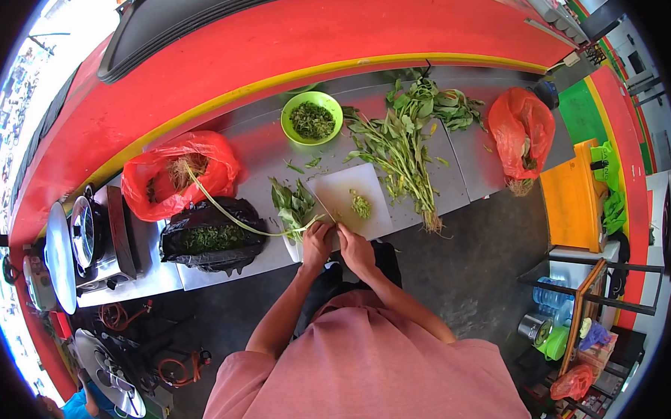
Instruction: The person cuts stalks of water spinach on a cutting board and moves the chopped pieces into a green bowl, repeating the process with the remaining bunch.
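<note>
My left hand is closed around a long pale green stem at the near left corner of a white cutting board. This stem curves away to the left, its rooty end over a red plastic bag. Beside that hand lie broad green leaves. My right hand is closed at the board's near edge, close to the left one; what its fingers hold is hidden. A thin dark line on the board runs toward my hands, too fine to identify. Chopped green pieces lie in a small pile on the board.
A green bowl of cut greens stands behind the board. To its right lies a bunch of leafy stems. Another red bag sits farther right. A black bag holds chopped greens at left, near a lidded pot.
</note>
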A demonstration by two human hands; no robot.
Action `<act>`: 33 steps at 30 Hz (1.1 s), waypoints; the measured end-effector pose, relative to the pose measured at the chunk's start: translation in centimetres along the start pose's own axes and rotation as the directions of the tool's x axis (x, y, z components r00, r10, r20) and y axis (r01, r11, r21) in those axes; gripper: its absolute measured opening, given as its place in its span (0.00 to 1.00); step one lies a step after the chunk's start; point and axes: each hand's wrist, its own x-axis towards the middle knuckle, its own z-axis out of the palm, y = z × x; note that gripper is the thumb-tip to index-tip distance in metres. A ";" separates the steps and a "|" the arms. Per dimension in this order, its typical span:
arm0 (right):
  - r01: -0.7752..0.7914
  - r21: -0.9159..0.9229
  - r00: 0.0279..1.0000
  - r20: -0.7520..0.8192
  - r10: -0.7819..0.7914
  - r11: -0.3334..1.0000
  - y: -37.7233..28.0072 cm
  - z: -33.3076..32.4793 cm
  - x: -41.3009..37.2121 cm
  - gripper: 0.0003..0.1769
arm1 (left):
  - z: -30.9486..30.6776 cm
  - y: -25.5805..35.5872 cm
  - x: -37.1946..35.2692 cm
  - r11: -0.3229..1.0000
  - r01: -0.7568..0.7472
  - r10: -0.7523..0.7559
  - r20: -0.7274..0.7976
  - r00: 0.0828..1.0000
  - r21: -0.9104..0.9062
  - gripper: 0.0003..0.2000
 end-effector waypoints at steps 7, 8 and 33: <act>-0.010 0.012 1.000 0.012 0.010 1.000 -0.3 -0.1 0.5 0.19 | 0.5 -0.9 -0.5 0.998 -0.025 0.023 0.038 0.999 0.059 0.06; 0.002 -0.008 1.000 0.025 -0.002 1.000 -0.4 0.0 0.8 0.20 | 0.5 -1.1 -0.7 0.996 -0.042 0.041 0.018 0.999 0.075 0.07; -0.012 0.088 0.999 0.040 0.009 0.996 0.0 -1.1 -0.5 0.19 | 0.3 -0.1 -0.6 0.987 -0.085 0.086 -0.002 0.996 0.133 0.07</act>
